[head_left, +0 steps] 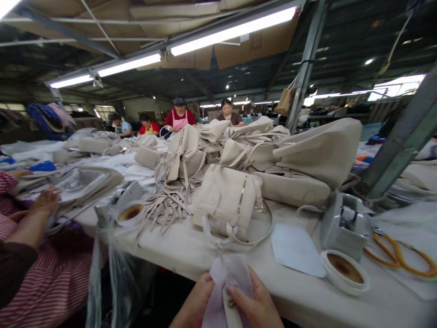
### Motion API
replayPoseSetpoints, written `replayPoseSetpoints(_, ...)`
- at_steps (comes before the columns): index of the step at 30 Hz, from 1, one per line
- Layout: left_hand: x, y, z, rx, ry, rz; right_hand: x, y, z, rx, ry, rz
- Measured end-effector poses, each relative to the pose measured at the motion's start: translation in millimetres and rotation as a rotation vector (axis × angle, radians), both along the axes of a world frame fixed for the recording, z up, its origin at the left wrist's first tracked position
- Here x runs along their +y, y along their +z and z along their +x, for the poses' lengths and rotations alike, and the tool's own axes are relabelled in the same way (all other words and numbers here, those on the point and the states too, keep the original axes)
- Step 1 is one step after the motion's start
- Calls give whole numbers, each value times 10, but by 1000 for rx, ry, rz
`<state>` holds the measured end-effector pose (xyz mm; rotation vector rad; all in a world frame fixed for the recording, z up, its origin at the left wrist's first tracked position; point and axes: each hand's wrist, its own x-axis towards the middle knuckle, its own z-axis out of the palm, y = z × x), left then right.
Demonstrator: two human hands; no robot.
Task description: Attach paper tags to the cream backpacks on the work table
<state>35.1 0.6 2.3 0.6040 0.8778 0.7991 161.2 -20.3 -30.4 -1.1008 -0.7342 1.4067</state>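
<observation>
1. Head view: left hand and right hand meet at the bottom edge, just off the near rim of the worktop. Both are pinched on a strap wrapped in pale tissue.
2. Strap's long axis runs away from the hands, up toward the bag directly ahead. Neither hand is clearly nearer.

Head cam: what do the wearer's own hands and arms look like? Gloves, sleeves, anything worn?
Both are bare: no gloves on the left hand or the right hand, and no ring, watch or sleeve shows on the parts in frame. Only the hands and the start of the wrists appear at the bottom edge; the forearms are cut off, so sleeves further up cannot be told.
</observation>
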Motion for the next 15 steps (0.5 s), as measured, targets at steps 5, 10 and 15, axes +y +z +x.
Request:
replayPoseSetpoints(5, 39, -70, 93, -51, 55, -4, -39, 29, 6, -29, -34, -38)
replayPoseSetpoints(10, 34, -86, 122, -145, 116, -52, -177, -94, 55, 16, 1, -5)
replayPoseSetpoints(15, 93, 7, 175, -124, 167, 32, -292, -178, 152, 16, -32, -50)
